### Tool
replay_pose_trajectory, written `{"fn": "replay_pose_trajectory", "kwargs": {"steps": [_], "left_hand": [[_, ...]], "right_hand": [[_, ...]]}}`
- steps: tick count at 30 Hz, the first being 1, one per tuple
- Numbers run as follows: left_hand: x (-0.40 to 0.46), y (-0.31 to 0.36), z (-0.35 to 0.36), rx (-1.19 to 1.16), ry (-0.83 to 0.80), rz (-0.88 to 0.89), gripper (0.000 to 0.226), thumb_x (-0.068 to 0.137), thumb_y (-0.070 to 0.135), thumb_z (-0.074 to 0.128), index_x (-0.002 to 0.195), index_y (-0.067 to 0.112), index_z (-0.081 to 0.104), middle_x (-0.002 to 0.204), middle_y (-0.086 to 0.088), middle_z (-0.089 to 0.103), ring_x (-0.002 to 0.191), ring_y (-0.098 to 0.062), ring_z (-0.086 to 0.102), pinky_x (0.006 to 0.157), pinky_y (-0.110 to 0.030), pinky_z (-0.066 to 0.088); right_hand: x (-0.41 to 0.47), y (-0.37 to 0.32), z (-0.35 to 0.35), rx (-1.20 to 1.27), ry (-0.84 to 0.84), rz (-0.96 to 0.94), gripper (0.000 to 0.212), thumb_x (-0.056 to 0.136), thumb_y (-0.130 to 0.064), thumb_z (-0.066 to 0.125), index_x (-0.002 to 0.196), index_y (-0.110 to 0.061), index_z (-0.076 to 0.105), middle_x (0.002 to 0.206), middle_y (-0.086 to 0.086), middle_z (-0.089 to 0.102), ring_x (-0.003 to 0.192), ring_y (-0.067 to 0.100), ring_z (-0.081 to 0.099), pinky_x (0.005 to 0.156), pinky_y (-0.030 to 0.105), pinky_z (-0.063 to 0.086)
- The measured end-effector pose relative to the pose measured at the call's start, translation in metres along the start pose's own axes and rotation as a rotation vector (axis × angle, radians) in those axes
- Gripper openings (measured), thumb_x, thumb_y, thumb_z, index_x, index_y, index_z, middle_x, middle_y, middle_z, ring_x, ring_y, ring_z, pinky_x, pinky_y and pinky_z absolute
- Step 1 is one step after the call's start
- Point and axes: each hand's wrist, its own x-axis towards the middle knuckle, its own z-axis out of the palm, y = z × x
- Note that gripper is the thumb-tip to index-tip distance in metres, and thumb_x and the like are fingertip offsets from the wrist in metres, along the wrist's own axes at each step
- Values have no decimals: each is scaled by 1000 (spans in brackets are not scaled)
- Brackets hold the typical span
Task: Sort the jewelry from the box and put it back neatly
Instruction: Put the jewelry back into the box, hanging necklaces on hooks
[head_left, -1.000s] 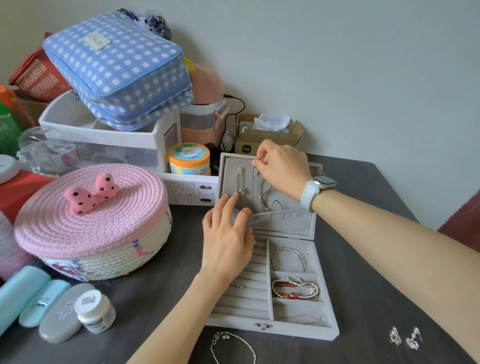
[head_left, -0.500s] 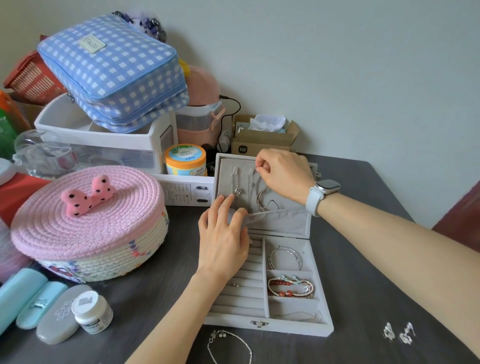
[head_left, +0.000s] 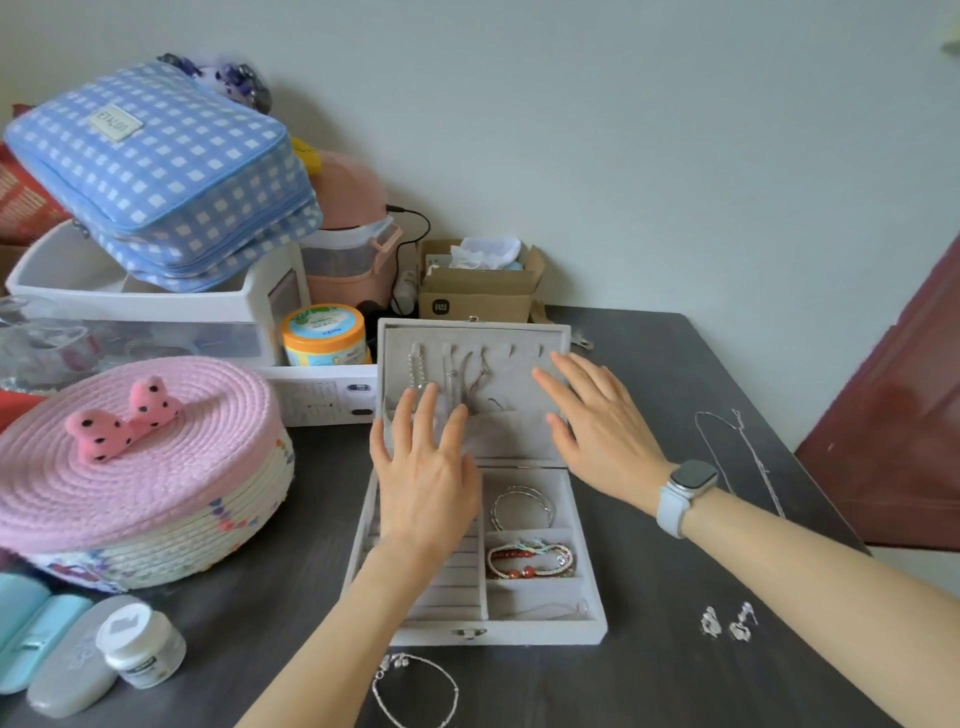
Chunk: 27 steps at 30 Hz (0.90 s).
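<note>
Since the earlier frame, the right hand was drawn off the lid's hooks, fingers now spread and flat, holding nothing. Left hand fingers were splayed over the jewelry box at frame centre, fingertips near the hung necklaces.

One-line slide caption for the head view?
Both open hands, left hand and right hand, hover over the open grey velvet jewelry box on the dark table.

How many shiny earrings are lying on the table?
2: a silver pair, one earring beside the other earring, on the dark table right of the jewelry box. More may be hidden.
</note>
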Motion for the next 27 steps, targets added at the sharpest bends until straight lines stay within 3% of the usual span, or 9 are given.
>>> {"fn": "replay_pose_trajectory", "kwargs": {"steps": [5, 8, 10, 15, 20, 27], "left_hand": [[8, 70, 1, -47, -90, 120, 53, 70, 19, 73, 120, 10, 57, 133, -20, 50, 127, -39, 43, 96, -64, 32], [7, 122, 8, -175, -264, 178, 57, 90, 26, 50, 141, 14, 30, 152, -14, 20, 142, -30, 12, 112, -52, 14], [5, 149, 19, -205, -448, 196, 56, 95, 29, 36, 145, 18, 13, 156, -7, 2, 143, -24, -6, 115, -44, 5], [2, 190, 58, -241, -804, 126, 53, 98, 33, 30, 146, 21, 12, 156, -7, -4, 142, -30, -11, 114, -48, 2], [-4, 193, 89, -35, -723, 115, 53, 96, 47, 15, 146, 29, 6, 157, -1, -3, 142, -26, -11, 113, -50, -7], [-8, 195, 98, 6, -615, 113, 54, 94, 49, 11, 145, 33, 6, 157, 1, 0, 143, -24, -8, 115, -49, -5]], "right_hand": [[-57, 45, -8, 28, -46, 155, 51, 91, -29, 27, 141, -17, 31, 151, 4, 28, 141, 22, 22, 115, 41, 16], [-86, 78, -16, 45, -35, 264, 46, 93, -25, 34, 138, -16, 36, 147, 4, 35, 138, 21, 28, 114, 37, 19], [-100, 100, -22, 62, -18, 341, 42, 94, -22, 38, 135, -15, 39, 142, 4, 41, 134, 21, 34, 111, 35, 25], [-125, 152, -26, 210, -37, 529, 33, 93, -12, 40, 125, -9, 50, 123, 11, 57, 118, 28, 47, 99, 37, 36], [-119, 186, -11, 283, -74, 582, 29, 92, -9, 41, 115, -9, 59, 113, 12, 62, 112, 30, 49, 98, 38, 38], [-58, 210, 25, 262, -104, 624, 26, 91, -17, 45, 110, -18, 64, 114, 9, 61, 117, 30, 42, 92, 38, 38]]}}
